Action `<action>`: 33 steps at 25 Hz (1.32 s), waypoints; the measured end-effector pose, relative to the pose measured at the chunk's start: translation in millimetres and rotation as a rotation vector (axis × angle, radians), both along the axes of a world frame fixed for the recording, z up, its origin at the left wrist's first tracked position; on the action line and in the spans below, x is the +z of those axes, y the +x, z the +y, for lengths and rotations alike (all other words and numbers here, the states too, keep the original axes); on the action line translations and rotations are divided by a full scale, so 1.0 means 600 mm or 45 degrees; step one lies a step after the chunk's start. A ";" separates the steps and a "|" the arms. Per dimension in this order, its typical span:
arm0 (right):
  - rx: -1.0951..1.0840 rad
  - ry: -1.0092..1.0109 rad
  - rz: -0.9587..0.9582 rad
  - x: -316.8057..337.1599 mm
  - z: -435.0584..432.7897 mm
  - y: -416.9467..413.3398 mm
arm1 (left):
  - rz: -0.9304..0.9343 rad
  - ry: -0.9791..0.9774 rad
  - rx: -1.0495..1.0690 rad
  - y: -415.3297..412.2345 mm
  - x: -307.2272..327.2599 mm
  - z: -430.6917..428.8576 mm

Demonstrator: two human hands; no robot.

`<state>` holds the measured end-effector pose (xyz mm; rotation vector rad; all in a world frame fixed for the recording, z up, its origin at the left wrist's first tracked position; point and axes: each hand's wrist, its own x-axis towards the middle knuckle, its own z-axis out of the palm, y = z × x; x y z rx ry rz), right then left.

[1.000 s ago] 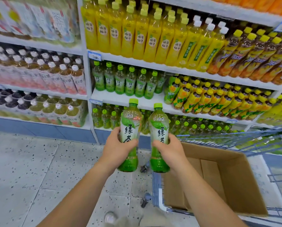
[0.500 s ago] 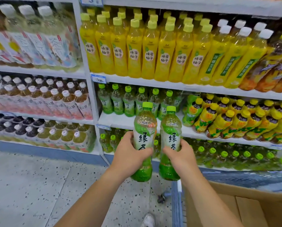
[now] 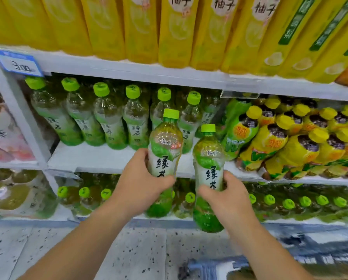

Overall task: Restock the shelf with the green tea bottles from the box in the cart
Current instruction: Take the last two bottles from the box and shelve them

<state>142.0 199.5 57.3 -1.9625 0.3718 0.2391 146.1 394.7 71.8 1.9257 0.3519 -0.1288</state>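
Since the shelf (image 3: pixel 100 156) now looms much closer, the left hand (image 3: pixel 141 184) and right hand (image 3: pixel 227 197), each gripping a green tea bottle (image 3: pixel 165 150), seem ready to place them.

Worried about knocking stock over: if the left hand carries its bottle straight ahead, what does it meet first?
Likely the shelved green tea bottles at the back of the middle shelf; the bare strip before them looks free, though depth is unclear.
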 end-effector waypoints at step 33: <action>-0.307 -0.413 -0.355 -0.175 0.025 0.154 | -0.411 0.157 -0.046 0.099 -0.133 0.019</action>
